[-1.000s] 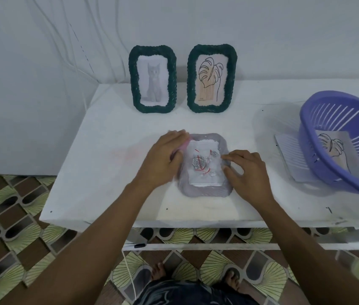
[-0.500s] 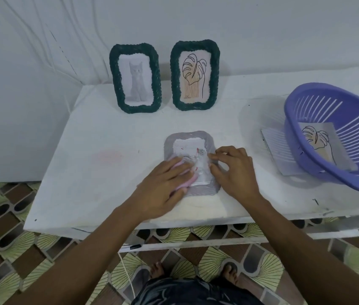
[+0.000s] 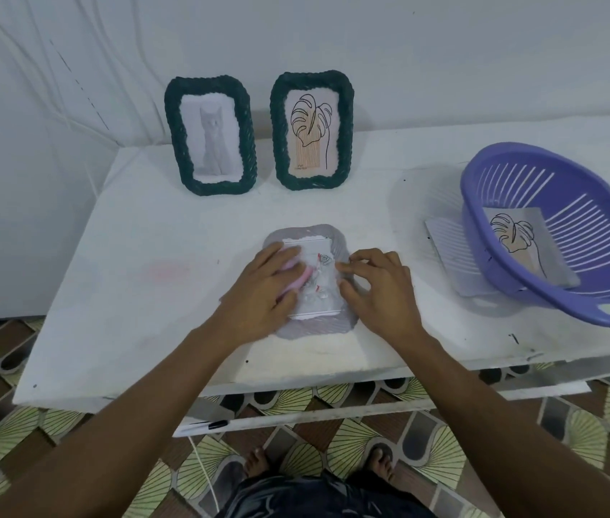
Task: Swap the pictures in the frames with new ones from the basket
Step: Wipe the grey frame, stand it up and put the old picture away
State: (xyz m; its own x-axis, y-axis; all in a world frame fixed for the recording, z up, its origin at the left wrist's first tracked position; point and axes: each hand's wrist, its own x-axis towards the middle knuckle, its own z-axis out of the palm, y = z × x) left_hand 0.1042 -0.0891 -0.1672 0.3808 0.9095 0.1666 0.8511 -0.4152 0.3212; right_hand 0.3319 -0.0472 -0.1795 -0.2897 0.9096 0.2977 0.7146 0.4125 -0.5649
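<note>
A grey picture frame (image 3: 312, 330) lies flat on the white table (image 3: 165, 263) near its front edge. A white picture with small red and grey roses (image 3: 320, 302) lies on top of it. My left hand (image 3: 262, 293) rests on the picture's left side, its fingers curled over a small pink thing (image 3: 297, 280). My right hand (image 3: 378, 289) is at the picture's right edge with bent fingers pinching the paper. The purple basket (image 3: 595, 203) at the right holds a leaf drawing (image 3: 520, 241).
Two dark green woven frames stand against the back wall: one with a cat picture (image 3: 210, 134), one with a leaf drawing (image 3: 312, 130). A white sheet (image 3: 449, 244) lies partly under the tilted basket. Patterned floor tiles lie below the table's front edge.
My left hand slid from the frame's upper left down along its left side, then back up a little. My right hand stayed at the right edge.
</note>
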